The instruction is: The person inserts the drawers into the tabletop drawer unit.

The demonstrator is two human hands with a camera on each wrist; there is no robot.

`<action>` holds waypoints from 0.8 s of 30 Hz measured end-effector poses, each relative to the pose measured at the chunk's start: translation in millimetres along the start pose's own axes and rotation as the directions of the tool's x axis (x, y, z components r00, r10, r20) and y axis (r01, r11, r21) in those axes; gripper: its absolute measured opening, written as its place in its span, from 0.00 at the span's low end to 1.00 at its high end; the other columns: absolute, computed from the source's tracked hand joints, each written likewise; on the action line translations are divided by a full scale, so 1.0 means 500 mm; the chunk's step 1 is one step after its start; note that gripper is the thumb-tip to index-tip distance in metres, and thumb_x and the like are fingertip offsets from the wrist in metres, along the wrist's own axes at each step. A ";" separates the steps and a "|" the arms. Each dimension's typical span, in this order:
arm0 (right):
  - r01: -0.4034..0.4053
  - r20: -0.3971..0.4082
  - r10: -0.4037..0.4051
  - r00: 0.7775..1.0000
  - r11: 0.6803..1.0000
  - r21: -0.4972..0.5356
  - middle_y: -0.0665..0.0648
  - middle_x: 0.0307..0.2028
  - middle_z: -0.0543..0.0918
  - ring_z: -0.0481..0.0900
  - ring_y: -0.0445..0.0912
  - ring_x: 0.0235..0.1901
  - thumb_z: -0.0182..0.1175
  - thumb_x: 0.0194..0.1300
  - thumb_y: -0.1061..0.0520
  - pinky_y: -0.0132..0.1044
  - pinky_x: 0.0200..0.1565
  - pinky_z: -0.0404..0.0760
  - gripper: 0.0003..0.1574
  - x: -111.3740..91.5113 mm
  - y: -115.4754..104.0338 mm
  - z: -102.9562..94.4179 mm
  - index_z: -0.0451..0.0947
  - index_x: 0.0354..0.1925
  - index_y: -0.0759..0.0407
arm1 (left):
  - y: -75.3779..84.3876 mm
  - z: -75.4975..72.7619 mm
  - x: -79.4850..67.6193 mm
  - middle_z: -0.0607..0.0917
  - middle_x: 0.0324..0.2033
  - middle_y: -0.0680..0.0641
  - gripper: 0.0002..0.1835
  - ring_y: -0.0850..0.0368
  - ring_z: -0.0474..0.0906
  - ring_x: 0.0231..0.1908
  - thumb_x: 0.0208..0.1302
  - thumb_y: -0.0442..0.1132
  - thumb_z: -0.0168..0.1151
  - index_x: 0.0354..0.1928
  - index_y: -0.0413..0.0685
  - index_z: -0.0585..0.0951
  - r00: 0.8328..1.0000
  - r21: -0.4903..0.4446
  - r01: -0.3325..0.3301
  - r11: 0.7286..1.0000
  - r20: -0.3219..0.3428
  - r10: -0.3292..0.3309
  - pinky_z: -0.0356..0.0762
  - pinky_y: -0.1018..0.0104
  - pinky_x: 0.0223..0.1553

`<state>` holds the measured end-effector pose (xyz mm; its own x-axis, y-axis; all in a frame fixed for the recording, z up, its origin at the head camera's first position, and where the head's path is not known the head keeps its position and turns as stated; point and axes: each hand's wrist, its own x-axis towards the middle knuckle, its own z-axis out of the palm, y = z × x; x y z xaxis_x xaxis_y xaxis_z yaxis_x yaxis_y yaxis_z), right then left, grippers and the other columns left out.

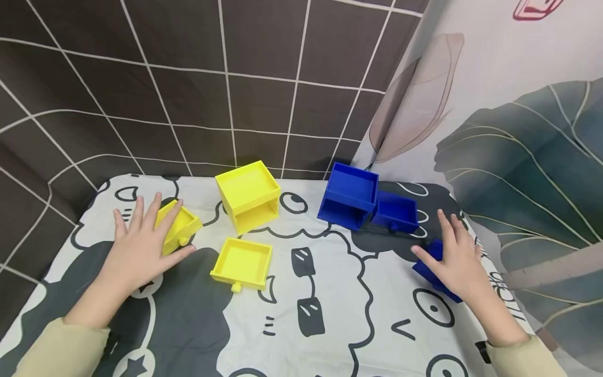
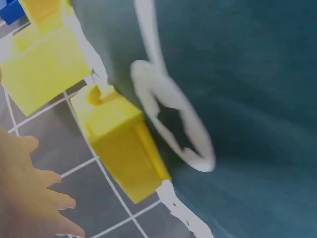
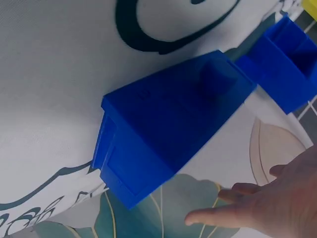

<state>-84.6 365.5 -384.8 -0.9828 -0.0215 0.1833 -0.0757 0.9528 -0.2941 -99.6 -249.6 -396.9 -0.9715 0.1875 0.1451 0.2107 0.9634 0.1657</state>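
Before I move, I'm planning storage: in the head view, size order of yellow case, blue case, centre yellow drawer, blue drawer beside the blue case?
Yellow case, blue case: too alike to rank
Centre yellow drawer
Blue drawer beside case

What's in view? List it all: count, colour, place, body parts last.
Open-fronted case: 1, yellow, back, left of centre
Drawer: 1, yellow, in front of that case
Knobbed piece: 1, yellow, left, partly covered in the head view
Second case: 1, blue, right of the yellow case
Second drawer: 1, blue, right beside the blue case
Boxy piece: 1, blue, far right, type unclear
Cartoon-print cloth: 1, white and dark grey, underneath
Grid-print fabric: 1, dark with white lines, behind
Leaf-print fabric: 1, pale with teal, right
Sleeves: 2, pale green, one per arm
Left hand: 1, bare, by the knobbed piece
Right hand: 1, bare, by the boxy piece
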 end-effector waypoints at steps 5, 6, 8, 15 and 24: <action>-0.002 -0.008 0.003 1.000 0.992 0.124 0.84 0.78 0.51 0.51 0.84 0.75 0.62 0.77 0.40 0.90 0.65 0.53 0.60 -0.007 0.004 -0.018 0.40 0.86 0.62 | 0.014 -0.014 0.021 0.52 0.82 0.27 0.56 0.19 0.43 0.80 0.62 0.64 0.69 0.85 0.52 0.54 0.999 -0.058 -0.006 0.998 -0.042 0.004 0.34 0.12 0.74; -0.007 -0.005 0.007 1.000 0.988 0.157 0.84 0.79 0.51 0.51 0.83 0.75 0.60 0.78 0.42 0.89 0.66 0.54 0.58 -0.009 0.005 -0.021 0.40 0.86 0.62 | 0.018 -0.017 0.025 0.53 0.82 0.27 0.56 0.19 0.44 0.81 0.62 0.63 0.69 0.85 0.52 0.54 0.998 -0.071 -0.012 0.997 -0.055 0.008 0.34 0.13 0.75; -0.015 0.000 0.015 1.000 0.974 0.228 0.84 0.79 0.51 0.52 0.83 0.75 0.58 0.80 0.45 0.88 0.66 0.55 0.55 -0.012 0.009 -0.025 0.40 0.85 0.64 | 0.027 -0.020 0.034 0.54 0.82 0.27 0.54 0.21 0.45 0.81 0.63 0.62 0.69 0.85 0.51 0.55 0.997 -0.094 -0.026 0.995 -0.081 0.018 0.35 0.15 0.77; -0.052 0.007 0.055 0.998 0.899 0.435 0.81 0.80 0.52 0.53 0.76 0.78 0.51 0.84 0.54 0.46 0.85 0.58 0.46 -0.025 0.021 -0.033 0.40 0.86 0.62 | 0.067 -0.025 0.068 0.55 0.82 0.29 0.49 0.25 0.48 0.82 0.68 0.55 0.67 0.84 0.48 0.56 0.989 -0.213 -0.077 0.974 -0.138 0.048 0.40 0.20 0.80; -0.052 0.049 0.019 0.999 0.563 0.825 0.50 0.70 0.73 0.74 0.24 0.64 0.38 0.88 0.54 0.13 0.63 0.73 0.34 -0.029 0.027 -0.040 0.46 0.84 0.60 | 0.127 -0.033 0.120 0.57 0.83 0.33 0.44 0.28 0.53 0.81 0.73 0.48 0.65 0.84 0.46 0.57 0.986 -0.407 -0.128 0.904 -0.152 0.071 0.55 0.21 0.77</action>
<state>-67.8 384.9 -372.5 -0.9912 -0.0182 0.1311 -0.1308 0.2878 -0.9487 -142.8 -180.4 -361.6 -0.9262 0.2244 0.3031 0.3593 0.7695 0.5281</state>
